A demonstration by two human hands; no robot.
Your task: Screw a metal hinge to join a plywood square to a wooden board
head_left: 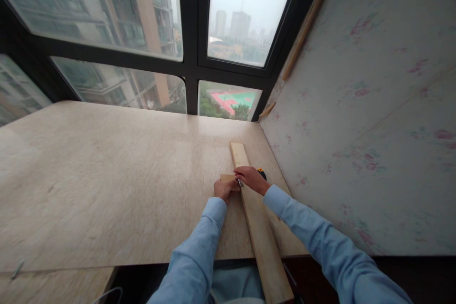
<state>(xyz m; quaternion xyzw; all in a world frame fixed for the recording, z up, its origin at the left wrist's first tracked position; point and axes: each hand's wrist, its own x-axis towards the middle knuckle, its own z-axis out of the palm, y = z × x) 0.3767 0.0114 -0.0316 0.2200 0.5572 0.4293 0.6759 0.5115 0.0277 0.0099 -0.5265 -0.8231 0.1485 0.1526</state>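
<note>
A long wooden plank (261, 232) lies on the pale stone sill (107, 185), running from my lap toward the window. My left hand (224, 189) is closed on a small wooden block (227, 178) pressed against the plank's left edge. My right hand (251, 178) rests on top of the plank with fingers curled around a small metal-tipped tool (238, 182) that I cannot name. A yellow and black object (261, 172), maybe a tape measure, peeks out just behind that hand.
Dark-framed windows (192, 57) stand behind the sill. A floral-papered wall (356, 128) closes the right side, close to the plank. The sill's front edge (142, 261) drops off near me, with a lower wooden surface (53, 285) at bottom left.
</note>
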